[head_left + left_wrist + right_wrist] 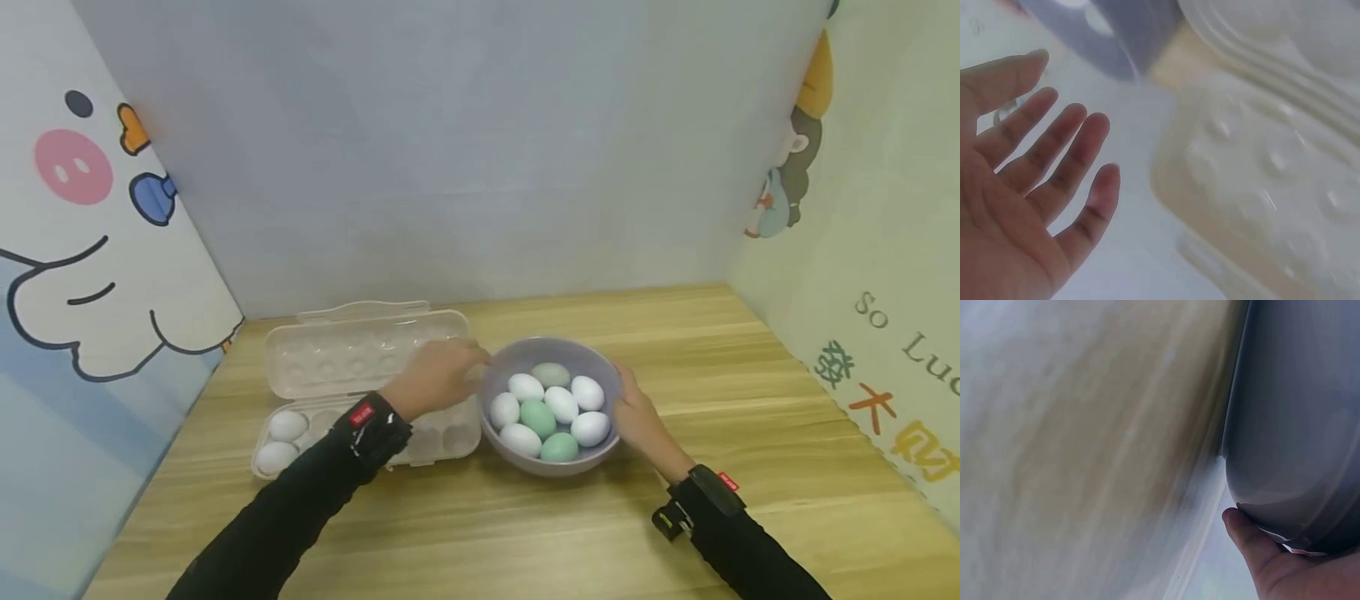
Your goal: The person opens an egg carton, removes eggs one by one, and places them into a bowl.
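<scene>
A grey-purple bowl stands on the table, holding several white eggs, two mint-green eggs and a grey-green egg. My right hand grips its right rim; in the right wrist view the thumb lies against the bowl's outer wall. My left hand hovers over the egg carton's right part, fingertips close to the bowl's left rim. The left wrist view shows that palm bare, fingers spread and slightly bent. Two white eggs sit at the left end of the open clear carton.
The carton lid is folded back toward the rear wall. Wood-grain table extends right of the bowl and in front of it. Printed cloth walls close in both sides.
</scene>
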The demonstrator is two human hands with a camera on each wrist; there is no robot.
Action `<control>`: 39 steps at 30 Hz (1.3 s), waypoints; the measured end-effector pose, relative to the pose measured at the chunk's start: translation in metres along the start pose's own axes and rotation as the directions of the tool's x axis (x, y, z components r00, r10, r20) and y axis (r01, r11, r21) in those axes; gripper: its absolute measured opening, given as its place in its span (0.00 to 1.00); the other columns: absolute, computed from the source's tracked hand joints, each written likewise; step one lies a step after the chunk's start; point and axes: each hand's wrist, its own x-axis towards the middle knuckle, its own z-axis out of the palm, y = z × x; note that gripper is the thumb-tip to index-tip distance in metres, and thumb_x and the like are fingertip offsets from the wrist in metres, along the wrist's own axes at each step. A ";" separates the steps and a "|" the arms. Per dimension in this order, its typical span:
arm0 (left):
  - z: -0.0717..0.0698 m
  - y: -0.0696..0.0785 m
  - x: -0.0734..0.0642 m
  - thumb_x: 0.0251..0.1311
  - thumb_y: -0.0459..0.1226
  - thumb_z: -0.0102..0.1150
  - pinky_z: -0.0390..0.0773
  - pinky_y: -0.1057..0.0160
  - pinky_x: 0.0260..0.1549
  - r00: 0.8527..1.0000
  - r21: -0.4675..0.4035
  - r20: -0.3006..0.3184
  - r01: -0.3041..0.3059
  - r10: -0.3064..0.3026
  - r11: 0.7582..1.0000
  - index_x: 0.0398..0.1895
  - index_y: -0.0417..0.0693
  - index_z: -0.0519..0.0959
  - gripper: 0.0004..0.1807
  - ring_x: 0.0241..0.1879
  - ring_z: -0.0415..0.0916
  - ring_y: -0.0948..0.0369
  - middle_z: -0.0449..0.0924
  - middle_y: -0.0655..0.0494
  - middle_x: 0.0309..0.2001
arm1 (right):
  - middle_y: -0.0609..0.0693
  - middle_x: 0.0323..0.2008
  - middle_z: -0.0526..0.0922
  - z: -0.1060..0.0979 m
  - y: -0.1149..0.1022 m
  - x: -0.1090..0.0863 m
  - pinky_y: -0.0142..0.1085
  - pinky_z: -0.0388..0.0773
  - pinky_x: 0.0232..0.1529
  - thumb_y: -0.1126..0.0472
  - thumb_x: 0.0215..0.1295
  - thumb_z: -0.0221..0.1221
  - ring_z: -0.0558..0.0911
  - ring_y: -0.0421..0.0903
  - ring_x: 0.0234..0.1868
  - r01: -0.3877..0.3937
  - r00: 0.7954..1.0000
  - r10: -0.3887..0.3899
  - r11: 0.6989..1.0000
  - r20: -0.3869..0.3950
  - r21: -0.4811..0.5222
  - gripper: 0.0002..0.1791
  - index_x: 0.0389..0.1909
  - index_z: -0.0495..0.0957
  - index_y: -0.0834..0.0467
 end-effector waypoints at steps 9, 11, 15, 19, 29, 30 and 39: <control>-0.031 -0.079 -0.097 0.50 0.36 0.60 0.74 0.50 0.41 0.955 0.061 0.020 0.294 -0.296 0.954 0.44 0.44 0.75 0.16 0.45 0.73 0.49 0.76 0.46 0.46 | 0.68 0.64 0.52 -0.008 0.000 -0.005 0.59 0.49 0.61 0.72 0.55 0.36 0.52 0.64 0.63 -0.017 1.000 0.017 0.999 0.004 -0.028 0.33 0.65 0.46 0.62; -0.031 -0.092 -0.117 0.50 0.35 0.60 0.73 0.49 0.41 0.933 0.060 0.064 0.349 -0.353 0.935 0.44 0.43 0.74 0.16 0.45 0.72 0.48 0.76 0.45 0.45 | 0.68 0.64 0.51 -0.010 0.000 -0.006 0.60 0.48 0.60 0.73 0.54 0.36 0.52 0.65 0.63 -0.019 1.000 0.020 0.999 0.006 -0.030 0.33 0.65 0.45 0.62; -0.025 -0.106 -0.146 0.49 0.38 0.61 0.74 0.50 0.37 0.901 0.032 0.139 0.412 -0.412 0.911 0.41 0.41 0.75 0.16 0.39 0.74 0.50 0.77 0.47 0.38 | 0.67 0.64 0.51 -0.013 0.000 -0.010 0.60 0.48 0.60 0.73 0.54 0.36 0.51 0.65 0.63 -0.026 1.000 0.026 0.999 0.011 -0.023 0.34 0.65 0.45 0.62; -0.013 -0.102 -0.156 0.48 0.47 0.61 0.74 0.55 0.30 0.873 0.048 0.190 0.448 -0.449 0.893 0.36 0.44 0.78 0.17 0.31 0.73 0.57 0.78 0.53 0.32 | 0.68 0.64 0.51 -0.015 -0.002 -0.012 0.60 0.48 0.60 0.73 0.54 0.36 0.51 0.66 0.63 -0.026 1.000 0.026 0.999 0.008 -0.023 0.33 0.65 0.45 0.63; 0.006 -0.082 -0.152 0.36 0.48 0.61 0.61 0.61 0.16 0.877 0.164 0.187 0.416 -0.442 0.894 0.10 0.50 0.64 0.19 0.16 0.59 0.61 0.62 0.60 0.13 | 0.69 0.63 0.51 -0.011 -0.008 -0.009 0.60 0.49 0.60 0.73 0.54 0.35 0.52 0.65 0.63 -0.029 0.999 0.029 0.999 0.015 -0.016 0.33 0.65 0.45 0.62; 0.005 -0.081 -0.152 0.35 0.47 0.61 0.61 0.60 0.16 0.877 0.166 0.183 0.419 -0.445 0.893 0.10 0.49 0.64 0.18 0.17 0.59 0.60 0.62 0.59 0.13 | 0.69 0.63 0.51 -0.010 -0.009 -0.008 0.60 0.49 0.60 0.73 0.54 0.35 0.52 0.66 0.63 -0.027 0.999 0.027 1.000 0.017 -0.016 0.33 0.65 0.45 0.63; 0.002 -0.077 -0.161 0.34 0.39 0.55 0.63 0.59 0.16 0.897 0.138 0.135 0.404 -0.421 0.904 0.12 0.49 0.64 0.10 0.16 0.59 0.59 0.63 0.58 0.14 | 0.70 0.63 0.52 -0.003 -0.011 -0.004 0.60 0.50 0.60 0.74 0.54 0.34 0.53 0.66 0.62 -0.008 1.000 0.009 0.999 0.027 -0.038 0.32 0.64 0.46 0.64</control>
